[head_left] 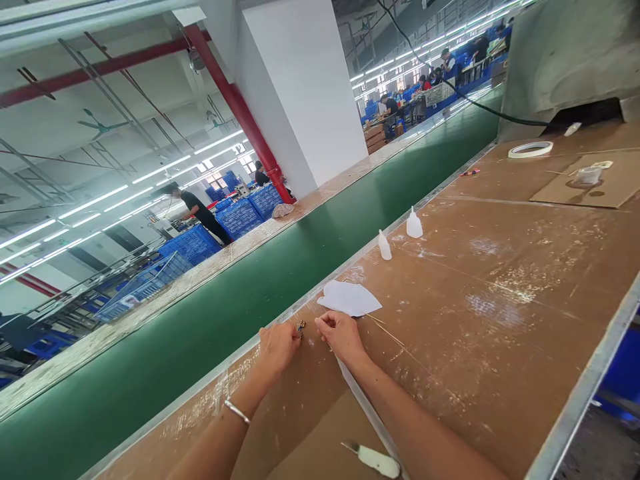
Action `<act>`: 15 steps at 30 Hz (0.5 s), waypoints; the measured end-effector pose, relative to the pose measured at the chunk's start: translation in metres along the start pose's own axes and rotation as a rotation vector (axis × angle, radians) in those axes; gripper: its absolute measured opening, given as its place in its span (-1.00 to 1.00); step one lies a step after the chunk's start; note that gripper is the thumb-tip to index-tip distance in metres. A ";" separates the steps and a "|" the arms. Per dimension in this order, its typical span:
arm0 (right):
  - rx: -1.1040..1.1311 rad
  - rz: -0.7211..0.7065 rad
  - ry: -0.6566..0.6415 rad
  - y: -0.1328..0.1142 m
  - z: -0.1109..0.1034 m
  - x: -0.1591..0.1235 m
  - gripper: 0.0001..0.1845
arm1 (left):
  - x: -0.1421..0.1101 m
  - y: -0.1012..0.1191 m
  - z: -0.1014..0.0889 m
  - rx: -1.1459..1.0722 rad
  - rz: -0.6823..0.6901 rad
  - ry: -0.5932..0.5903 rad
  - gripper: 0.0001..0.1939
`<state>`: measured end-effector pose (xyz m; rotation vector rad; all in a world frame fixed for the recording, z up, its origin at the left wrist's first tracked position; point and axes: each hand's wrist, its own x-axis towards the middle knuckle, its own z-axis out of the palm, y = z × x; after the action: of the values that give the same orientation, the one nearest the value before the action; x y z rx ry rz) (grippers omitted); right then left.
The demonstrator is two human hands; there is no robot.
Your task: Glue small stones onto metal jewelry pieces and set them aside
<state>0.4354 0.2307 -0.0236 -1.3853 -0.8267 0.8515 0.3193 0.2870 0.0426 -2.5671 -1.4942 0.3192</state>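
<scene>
My left hand rests on the brown worktable near the edge of the green conveyor belt. Its fingers are pinched on a tiny metal part. My right hand lies close beside it, fingers curled and pinched together; what it holds is too small to make out. A white sheet of paper lies just beyond my right hand. A thin wooden stick lies to its right. A silver bracelet circles my left wrist.
Two small white squeeze bottles stand further along the table. A tape roll and a cardboard sheet lie at the far end. A white-handled knife lies near my right forearm. People work by blue crates across the belt.
</scene>
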 end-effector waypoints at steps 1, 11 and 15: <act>-0.003 0.002 0.000 -0.001 0.000 0.000 -0.76 | 0.000 0.000 -0.001 -0.011 -0.008 -0.010 -0.81; -0.003 0.010 -0.022 0.002 -0.001 -0.001 -0.71 | -0.002 -0.036 -0.008 -0.110 -0.124 0.000 -0.81; -0.008 -0.006 -0.025 0.005 -0.001 -0.001 -0.69 | -0.006 -0.058 -0.004 -0.153 -0.169 -0.019 -0.82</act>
<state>0.4355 0.2291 -0.0284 -1.3808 -0.8533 0.8637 0.2688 0.3102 0.0610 -2.5321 -1.7937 0.2159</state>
